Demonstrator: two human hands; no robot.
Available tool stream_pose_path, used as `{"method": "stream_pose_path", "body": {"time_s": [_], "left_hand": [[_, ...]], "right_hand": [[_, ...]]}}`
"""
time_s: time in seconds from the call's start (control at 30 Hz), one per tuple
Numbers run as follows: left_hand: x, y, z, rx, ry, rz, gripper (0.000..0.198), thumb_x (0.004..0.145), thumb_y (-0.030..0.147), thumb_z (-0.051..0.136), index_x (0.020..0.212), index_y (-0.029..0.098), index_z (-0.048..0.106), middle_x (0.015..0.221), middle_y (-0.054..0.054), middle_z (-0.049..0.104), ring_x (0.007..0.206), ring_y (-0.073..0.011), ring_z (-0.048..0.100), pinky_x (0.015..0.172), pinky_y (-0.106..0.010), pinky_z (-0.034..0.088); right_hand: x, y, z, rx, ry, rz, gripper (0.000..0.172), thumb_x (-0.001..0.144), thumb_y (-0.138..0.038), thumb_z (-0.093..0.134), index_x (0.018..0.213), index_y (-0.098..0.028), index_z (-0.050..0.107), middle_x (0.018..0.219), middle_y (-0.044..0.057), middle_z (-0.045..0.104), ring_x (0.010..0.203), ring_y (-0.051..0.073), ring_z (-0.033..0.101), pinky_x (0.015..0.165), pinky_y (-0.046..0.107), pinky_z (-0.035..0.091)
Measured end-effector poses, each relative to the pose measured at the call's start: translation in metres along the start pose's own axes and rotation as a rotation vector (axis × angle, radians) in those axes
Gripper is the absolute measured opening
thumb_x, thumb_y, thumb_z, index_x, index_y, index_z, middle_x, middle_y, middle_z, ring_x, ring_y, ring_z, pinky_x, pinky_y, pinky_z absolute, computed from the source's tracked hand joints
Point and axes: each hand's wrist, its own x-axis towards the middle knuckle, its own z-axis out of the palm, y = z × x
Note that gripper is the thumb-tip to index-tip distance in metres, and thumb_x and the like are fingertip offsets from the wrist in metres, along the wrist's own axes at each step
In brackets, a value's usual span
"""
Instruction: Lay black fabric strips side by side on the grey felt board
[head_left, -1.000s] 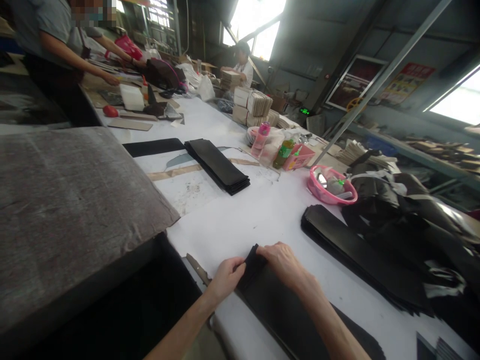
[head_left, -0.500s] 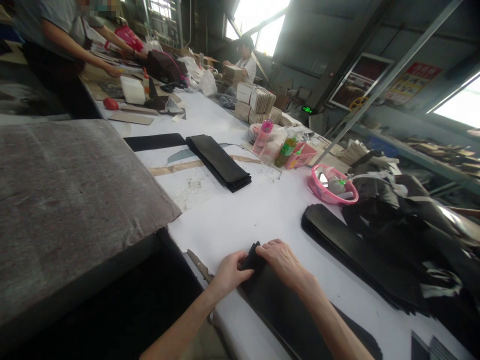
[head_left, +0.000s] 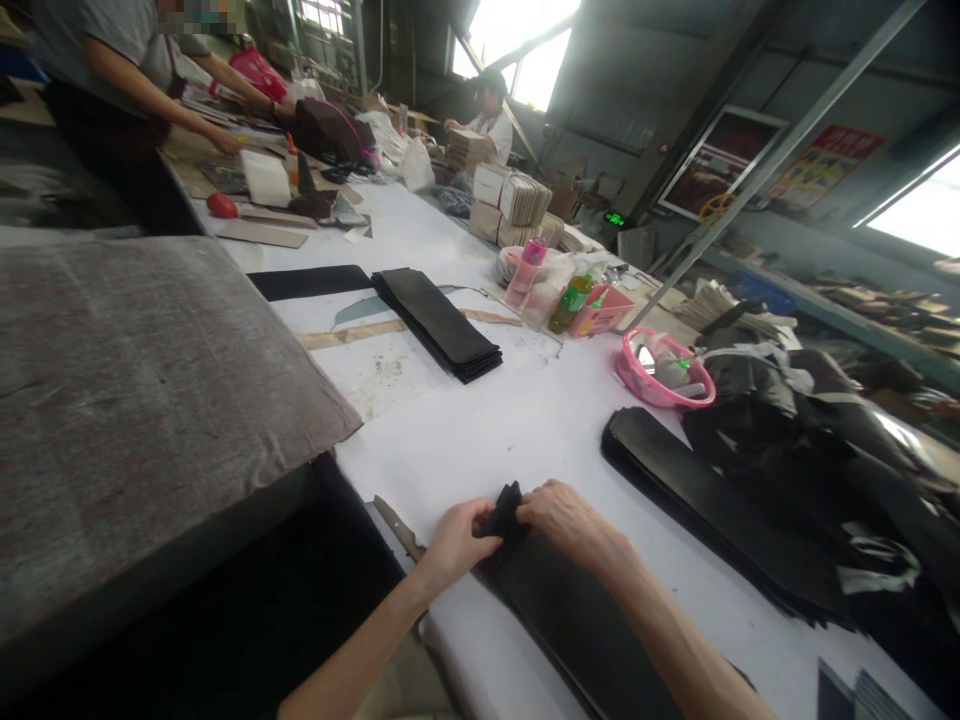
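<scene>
Near the front edge of the surface point(head_left: 480, 440), left hand point(head_left: 455, 540) and right hand point(head_left: 562, 518) fingers pinch the bunched end of a flat-lying black strip point(head_left: 566, 615); apparently folding, which next calls for an even grip.

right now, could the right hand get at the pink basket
Probably yes: only bare white table lies between the right hand and the pink basket, though that hand is pinching the black strip with the left hand.

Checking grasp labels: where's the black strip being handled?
Head view, bottom centre: the black strip lies on the table, far end pinched between left hand and right hand.
</scene>
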Motion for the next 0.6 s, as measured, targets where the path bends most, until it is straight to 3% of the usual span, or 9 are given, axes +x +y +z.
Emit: {"method": "stream_pose_path", "body": {"time_s": [0.2,0.43,0.53,0.6], "left_hand": [[0.001,-0.006,0.0,0.009,0.004,0.006,0.024,0.064,0.012,0.064,0.087,0.015,0.067,0.083,-0.003,0.071,0.079,-0.0206,0.066,0.067,-0.027,0.047],[0.001,-0.005,-0.001,0.045,-0.003,0.0,0.022,0.064,0.014,0.063,0.086,0.015,0.064,0.08,-0.003,0.068,0.073,-0.0186,0.062,0.062,-0.025,0.043],[-0.002,0.002,-0.003,0.055,-0.02,0.019,0.014,0.072,0.023,0.062,0.084,0.015,0.063,0.077,-0.002,0.064,0.069,-0.0168,0.058,0.059,-0.024,0.04],[-0.004,0.005,-0.005,0.064,-0.032,0.042,0.019,0.082,0.035,0.057,0.081,0.016,0.062,0.071,0.0,0.059,0.065,-0.0148,0.052,0.057,-0.024,0.037]], "right_hand": [[-0.001,-0.002,0.012,0.121,0.102,0.051,0.018,0.087,-0.009,0.051,0.091,-0.024,0.059,0.083,-0.002,0.066,0.072,0.015,0.06,0.061,0.027,0.035],[0.006,-0.007,0.008,0.059,0.108,0.058,0.012,0.085,-0.011,0.056,0.088,-0.023,0.059,0.094,0.002,0.059,0.079,0.016,0.055,0.062,0.027,0.034],[0.007,-0.009,0.007,-0.006,0.132,0.043,0.011,0.086,-0.012,0.056,0.085,-0.023,0.057,0.09,0.002,0.06,0.086,0.019,0.055,0.067,0.03,0.036],[0.004,-0.009,0.008,-0.01,0.137,0.036,0.012,0.086,-0.011,0.054,0.086,-0.024,0.056,0.083,0.0,0.061,0.081,0.019,0.056,0.069,0.031,0.036]]}}
